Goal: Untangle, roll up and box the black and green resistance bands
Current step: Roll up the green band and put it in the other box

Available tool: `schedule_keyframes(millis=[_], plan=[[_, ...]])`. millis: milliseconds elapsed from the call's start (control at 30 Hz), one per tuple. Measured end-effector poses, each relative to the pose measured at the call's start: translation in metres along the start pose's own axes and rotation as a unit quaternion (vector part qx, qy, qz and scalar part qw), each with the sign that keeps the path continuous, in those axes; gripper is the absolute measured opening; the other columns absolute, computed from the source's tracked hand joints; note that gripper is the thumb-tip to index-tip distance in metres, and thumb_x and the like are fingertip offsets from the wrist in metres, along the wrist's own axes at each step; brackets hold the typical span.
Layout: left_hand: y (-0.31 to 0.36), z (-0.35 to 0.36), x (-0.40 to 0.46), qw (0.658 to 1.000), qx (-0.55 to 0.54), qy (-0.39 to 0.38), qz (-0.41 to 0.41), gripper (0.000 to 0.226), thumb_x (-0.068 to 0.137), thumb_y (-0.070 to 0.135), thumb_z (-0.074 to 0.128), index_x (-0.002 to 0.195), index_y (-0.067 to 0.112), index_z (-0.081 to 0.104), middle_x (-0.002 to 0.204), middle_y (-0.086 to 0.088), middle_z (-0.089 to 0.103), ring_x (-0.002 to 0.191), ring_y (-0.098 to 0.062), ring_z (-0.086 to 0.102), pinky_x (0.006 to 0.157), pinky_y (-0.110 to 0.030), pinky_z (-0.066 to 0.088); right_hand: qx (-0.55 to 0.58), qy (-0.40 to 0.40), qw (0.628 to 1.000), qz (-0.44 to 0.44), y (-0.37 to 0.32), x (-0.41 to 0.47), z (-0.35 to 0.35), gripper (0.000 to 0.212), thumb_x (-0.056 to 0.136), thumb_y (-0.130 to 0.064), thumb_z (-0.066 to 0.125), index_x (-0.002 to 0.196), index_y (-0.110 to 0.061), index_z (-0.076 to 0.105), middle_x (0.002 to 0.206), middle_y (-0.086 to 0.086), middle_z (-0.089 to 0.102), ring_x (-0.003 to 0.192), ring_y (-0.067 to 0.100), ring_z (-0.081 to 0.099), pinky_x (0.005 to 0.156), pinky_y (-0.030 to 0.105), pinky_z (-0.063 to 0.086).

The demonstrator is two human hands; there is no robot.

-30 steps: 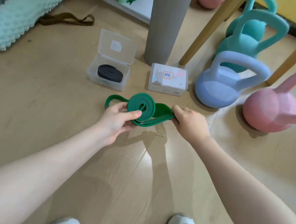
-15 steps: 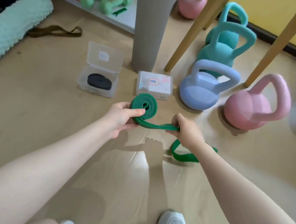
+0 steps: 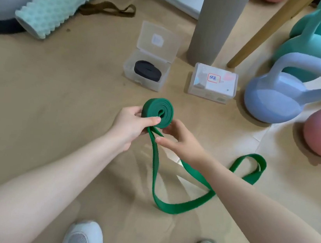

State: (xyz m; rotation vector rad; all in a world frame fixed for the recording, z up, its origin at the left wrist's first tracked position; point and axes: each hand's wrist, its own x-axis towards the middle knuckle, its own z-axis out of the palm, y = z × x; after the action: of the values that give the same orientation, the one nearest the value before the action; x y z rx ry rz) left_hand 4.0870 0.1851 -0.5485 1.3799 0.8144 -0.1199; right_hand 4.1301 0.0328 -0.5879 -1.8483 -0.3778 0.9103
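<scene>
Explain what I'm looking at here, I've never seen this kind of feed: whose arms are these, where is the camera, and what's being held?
There is no machine. A person wears one camera on the head, looking down at their own arms and shoes. The left hand pinches a part-rolled green band, thumb across the coil; the right hand touches the coil's side, though its grip is unclear. The unrolled tail loops across the floor. Beyond lie an open clear box holding the rolled black band, a closed labelled box, kettlebells and a foam roller.
</scene>
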Motion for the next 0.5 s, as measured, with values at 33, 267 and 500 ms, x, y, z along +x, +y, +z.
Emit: schedule_keyframes(millis=[33,267,500], plan=[[-0.003,-0.001,0.002,1.0,-0.014,0.014,0.002,0.017,0.078,0.004,0.07,0.088,0.016,0.064,0.085,-0.001,0.07,0.072,-0.01,0.068,0.066,-0.02,0.056,0.01,0.006,1.0,-0.002,-0.001,0.003,0.009,0.069,0.077,-0.032,0.073,0.135,-0.02,0.037,0.127,-0.001,0.057,0.119,0.007,0.051,0.103,0.026,0.039],[-0.021,-0.008,0.012,0.992,-0.1,0.071,-0.011,0.018,0.079,0.004,0.07,0.091,0.012,0.061,0.095,-0.005,0.069,0.085,-0.016,0.068,0.069,-0.023,0.056,-0.161,0.095,0.981,-0.048,0.01,0.019,0.058,0.039,0.089,-0.019,0.056,0.126,-0.012,0.045,0.091,0.002,0.059,0.086,0.022,0.058,0.068,0.03,0.042],[-0.038,-0.027,0.011,0.996,-0.013,-0.056,-0.073,0.035,0.079,0.012,0.069,0.113,0.015,0.059,0.1,-0.003,0.07,0.084,-0.015,0.068,0.076,-0.029,0.052,-0.135,0.021,0.99,-0.023,0.022,0.009,0.004,0.072,0.086,-0.017,0.063,0.145,-0.024,0.021,0.092,-0.003,0.064,0.087,0.019,0.06,0.086,0.029,0.046]])
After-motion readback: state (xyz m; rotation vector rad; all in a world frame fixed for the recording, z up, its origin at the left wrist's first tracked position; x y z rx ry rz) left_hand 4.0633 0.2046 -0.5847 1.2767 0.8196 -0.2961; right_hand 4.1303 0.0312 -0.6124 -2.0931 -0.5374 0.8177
